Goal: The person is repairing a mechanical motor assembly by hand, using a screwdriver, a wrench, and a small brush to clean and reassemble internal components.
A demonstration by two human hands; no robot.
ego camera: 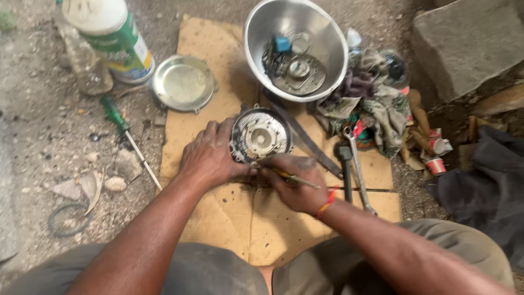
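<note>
A round metal engine part (260, 135) with a pale hub lies on a sheet of brown cardboard (229, 218). My left hand (210, 155) grips its left rim and steadies it. My right hand (296, 180) holds a thin yellow-handled tool (295, 177) with its tip set against the lower edge of the part. A red band circles my right wrist.
A steel bowl (327, 33) holding small parts stands behind. A round metal cover (183, 83) lies at the left, by a green-labelled can (117, 35) and a green-handled screwdriver (126, 134). A spanner (357, 166), a hammer (345, 169), rags (376, 104) and a stone block (469, 38) are to the right.
</note>
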